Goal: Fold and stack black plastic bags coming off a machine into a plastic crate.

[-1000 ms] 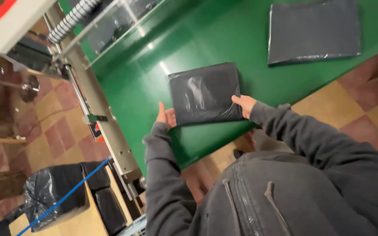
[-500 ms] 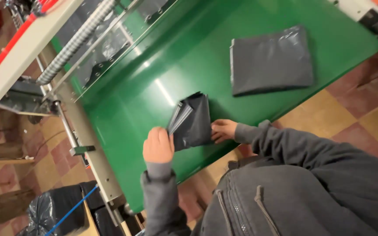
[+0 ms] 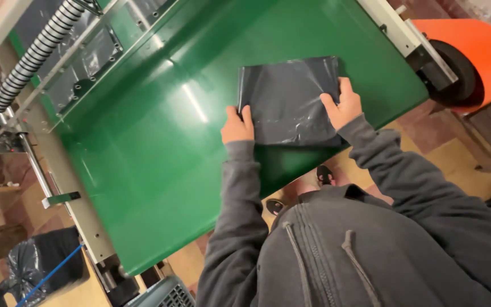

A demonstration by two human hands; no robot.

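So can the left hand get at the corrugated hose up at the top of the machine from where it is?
Probably not easily: the left hand rests on the dark plastic bag, and the hose lies far across the green belt.
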